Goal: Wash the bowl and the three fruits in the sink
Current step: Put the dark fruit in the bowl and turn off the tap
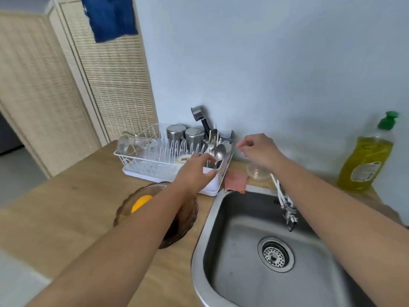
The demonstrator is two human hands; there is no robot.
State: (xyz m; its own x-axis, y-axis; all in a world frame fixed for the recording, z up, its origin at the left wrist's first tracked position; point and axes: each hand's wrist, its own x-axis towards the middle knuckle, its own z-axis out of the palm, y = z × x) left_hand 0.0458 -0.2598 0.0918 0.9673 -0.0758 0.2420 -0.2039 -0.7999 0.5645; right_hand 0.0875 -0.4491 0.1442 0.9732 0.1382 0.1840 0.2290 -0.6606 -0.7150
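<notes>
So nothing's washed yet | bowl (one orange fruit showing) sits on counter, sink dry | your left hand loosely curled at rack, right hand half-closed, both empty

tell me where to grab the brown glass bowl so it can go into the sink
Take the brown glass bowl by its rim on the sink side, coming from above. It sits upright on the counter beside the sink, holding an orange fruit; a grip across the rim should keep it level.

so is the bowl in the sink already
No, the brown bowl sits on the wooden counter left of the sink, partly hidden by the left arm.
</notes>
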